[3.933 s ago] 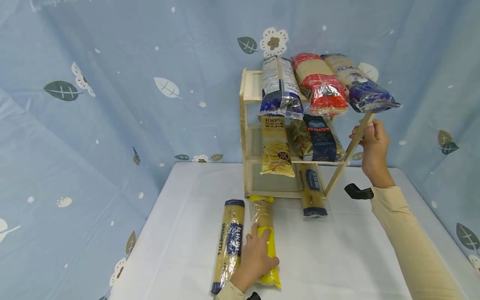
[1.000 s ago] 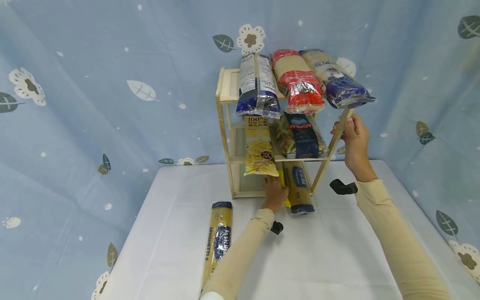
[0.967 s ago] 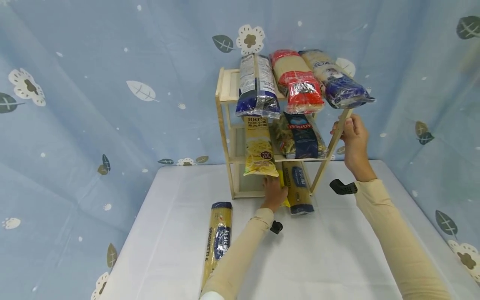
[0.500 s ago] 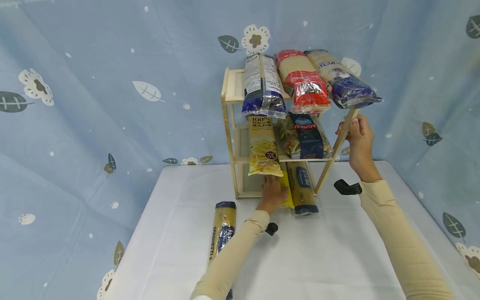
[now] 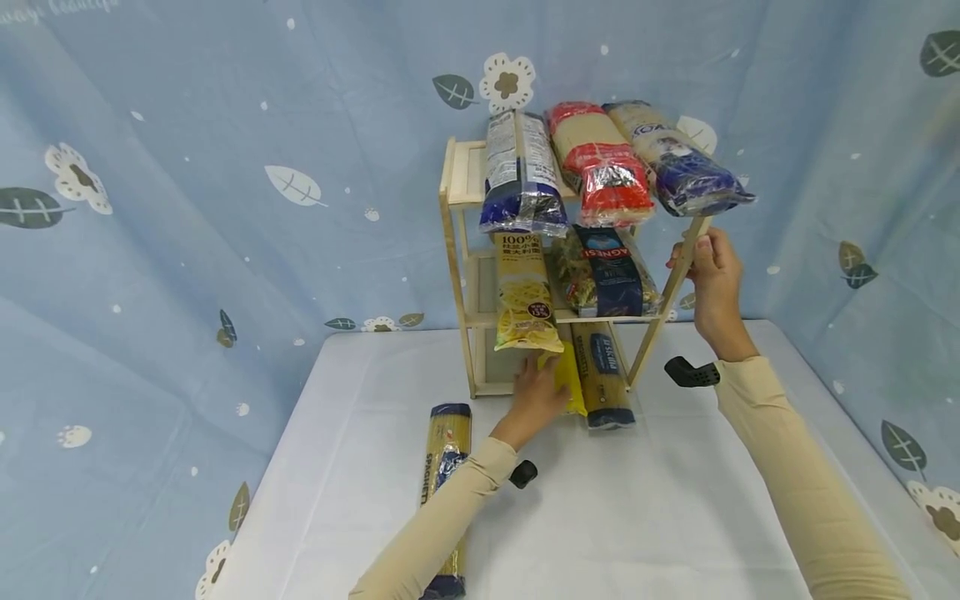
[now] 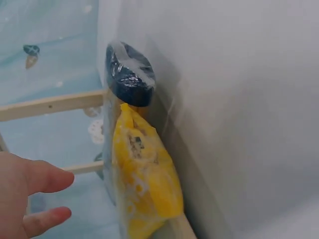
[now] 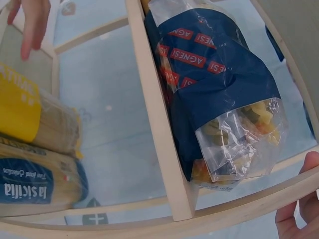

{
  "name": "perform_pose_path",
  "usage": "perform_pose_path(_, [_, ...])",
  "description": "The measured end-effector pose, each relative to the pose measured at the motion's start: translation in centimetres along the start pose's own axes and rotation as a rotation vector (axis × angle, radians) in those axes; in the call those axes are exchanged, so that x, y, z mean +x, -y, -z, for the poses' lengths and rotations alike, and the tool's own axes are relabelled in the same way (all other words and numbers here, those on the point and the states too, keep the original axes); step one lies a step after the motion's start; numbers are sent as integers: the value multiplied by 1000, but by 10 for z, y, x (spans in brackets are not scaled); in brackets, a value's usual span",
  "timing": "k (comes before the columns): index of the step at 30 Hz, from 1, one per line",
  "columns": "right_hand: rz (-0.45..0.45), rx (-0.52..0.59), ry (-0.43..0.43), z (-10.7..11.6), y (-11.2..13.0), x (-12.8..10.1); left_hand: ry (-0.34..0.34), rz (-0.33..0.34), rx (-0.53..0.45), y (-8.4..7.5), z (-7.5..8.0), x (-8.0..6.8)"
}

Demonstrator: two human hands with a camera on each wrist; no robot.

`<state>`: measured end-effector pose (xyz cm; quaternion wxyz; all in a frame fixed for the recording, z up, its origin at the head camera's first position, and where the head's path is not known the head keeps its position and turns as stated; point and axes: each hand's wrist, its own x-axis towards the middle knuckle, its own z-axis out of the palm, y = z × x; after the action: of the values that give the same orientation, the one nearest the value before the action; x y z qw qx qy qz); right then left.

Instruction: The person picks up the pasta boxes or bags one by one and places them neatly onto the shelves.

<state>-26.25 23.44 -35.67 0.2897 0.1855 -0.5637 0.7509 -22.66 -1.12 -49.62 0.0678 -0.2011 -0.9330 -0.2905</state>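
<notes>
My left hand [image 5: 534, 400] is at the front of the rack's lowest shelf, its fingers spread. A yellow pasta pack [image 5: 572, 385] lies just right of it; the left wrist view shows thumb and finger [image 6: 50, 179] apart from that pack. Against the yellow pack rests a blue-ended spaghetti pack [image 5: 602, 375] on the same shelf. Up on the right, my right hand [image 5: 717, 283] grips the front post of the wooden rack [image 5: 452, 250], fingers curled around it. Another spaghetti pack [image 5: 448, 442] lies on the table, partly hidden by my left sleeve.
Three pasta bags, a blue-white bag [image 5: 522, 171], a red bag [image 5: 602, 167] and a blue-ended bag [image 5: 675, 158], lie on the top shelf, jutting forward. The middle shelf bears a yellow noodle bag [image 5: 525, 292] and a dark-banded Agnesi bag [image 5: 611, 275]. A patterned curtain hangs behind.
The yellow pasta pack has gone from the table onto the lowest shelf. My left hand has let go of it and drawn back slightly left and down. My right hand keeps holding the post.
</notes>
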Motion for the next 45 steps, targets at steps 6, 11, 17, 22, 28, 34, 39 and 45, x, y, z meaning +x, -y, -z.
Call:
perform_pose_path(6, [18,-1,6,0,-3,0,-25,14,-37,19,12,-28])
perform_pose_path(11, [14,4,5,2,-2,2,-36,13,-57,31,26,-57])
perform_pose_path(17, [0,23,7,-3,4,1,-47,6,-69,40,44,-89])
perform_pose_path(22, [3,29,26,-9,14,-3,-78,-4,-16,46,49,-116])
perform_pose_path(28, [2,13,19,-9,14,-4,-68,23,21,56,46,-147])
perform_pose_path(34, [5,34,15,-3,5,-1,-29,148,97,64,49,-175])
perform_pose_path(39, [5,38,0,-3,5,-2,-7,260,214,70,48,-192])
perform_pose_path(45, [0,47,-8,-2,3,-1,38,379,292,76,41,-202])
